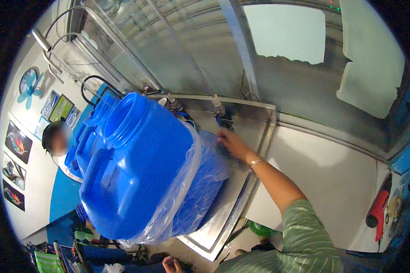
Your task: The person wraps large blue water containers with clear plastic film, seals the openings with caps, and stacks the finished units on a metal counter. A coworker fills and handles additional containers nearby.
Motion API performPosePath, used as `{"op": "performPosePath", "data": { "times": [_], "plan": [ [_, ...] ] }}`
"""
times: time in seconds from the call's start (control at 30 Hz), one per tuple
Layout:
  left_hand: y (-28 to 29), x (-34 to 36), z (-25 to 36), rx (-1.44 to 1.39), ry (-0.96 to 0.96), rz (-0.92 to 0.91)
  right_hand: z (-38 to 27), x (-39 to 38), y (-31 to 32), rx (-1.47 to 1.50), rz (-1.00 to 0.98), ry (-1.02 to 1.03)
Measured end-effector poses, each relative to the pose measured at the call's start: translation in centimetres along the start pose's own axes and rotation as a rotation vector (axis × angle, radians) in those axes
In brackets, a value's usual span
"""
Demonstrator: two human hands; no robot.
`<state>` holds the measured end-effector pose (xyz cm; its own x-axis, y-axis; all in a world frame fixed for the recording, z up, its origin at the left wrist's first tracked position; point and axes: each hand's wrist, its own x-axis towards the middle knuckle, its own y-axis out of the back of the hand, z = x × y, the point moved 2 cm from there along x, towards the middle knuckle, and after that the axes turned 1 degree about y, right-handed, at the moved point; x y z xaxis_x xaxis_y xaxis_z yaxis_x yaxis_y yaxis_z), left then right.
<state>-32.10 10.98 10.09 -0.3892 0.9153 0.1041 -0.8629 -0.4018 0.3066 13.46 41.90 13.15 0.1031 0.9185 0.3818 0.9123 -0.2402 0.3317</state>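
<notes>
A large blue plastic jug [155,132] with a wide open mouth and a moulded handle stands on a steel counter [230,200]. Clear plastic wrap [187,191] is bunched around its lower part. My right hand [234,145], in from the right under a green sleeve, is at the jug's far right side. Its fingers are closed near the wrapped edge, just below a tap [218,109]; what they pinch, if anything, is hidden. Low in the view, my left hand [172,264] shows only in part below the jug, its fingers curled, their contents unclear.
More blue jugs [105,107] stand behind the large one. To the right are a white tabletop [300,177] and a red heat gun [379,209]. Glass panels [177,50] rise behind the counter's raised rim. Another person [58,139] is at the left.
</notes>
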Motion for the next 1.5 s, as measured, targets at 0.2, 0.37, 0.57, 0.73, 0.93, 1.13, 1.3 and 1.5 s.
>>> {"op": "performPosePath", "data": {
  "times": [0.2, 0.37, 0.57, 0.73, 0.93, 1.13, 1.3, 1.5],
  "plan": [
    [-4.3, -1.1, 4.3, 0.334, -0.649, -0.448, -1.4, -8.3, 6.1, 0.570, 0.367, -0.300],
    [-14.4, 0.7, 10.0, -0.102, -0.278, -0.963, -10.9, -14.6, 6.7, 0.016, 0.270, -0.081],
    [-25.4, 1.8, 15.6, -1.288, 0.712, -1.199, -18.3, -21.3, 4.5, -0.279, -0.091, 0.194],
    [-25.4, 1.4, 17.0, -1.187, 0.741, -1.239, -18.9, -23.3, 4.9, -0.043, 0.047, 0.130],
    [-24.3, 0.7, 20.6, -1.097, 0.419, -1.262, -18.9, -23.8, 2.7, 0.187, 0.467, -0.077],
    [-23.5, 0.7, 19.1, -0.821, 0.092, -1.272, -18.9, -22.4, 1.4, 0.799, 0.326, -0.377],
    [-23.0, 1.0, 18.4, -0.531, -0.434, -1.170, -18.1, -23.3, 0.1, 1.296, 0.165, -0.465],
    [-22.0, 1.3, 18.9, -0.351, -0.657, -1.123, -16.9, -24.2, -0.7, 1.268, 0.127, -0.498]
  ]
}}
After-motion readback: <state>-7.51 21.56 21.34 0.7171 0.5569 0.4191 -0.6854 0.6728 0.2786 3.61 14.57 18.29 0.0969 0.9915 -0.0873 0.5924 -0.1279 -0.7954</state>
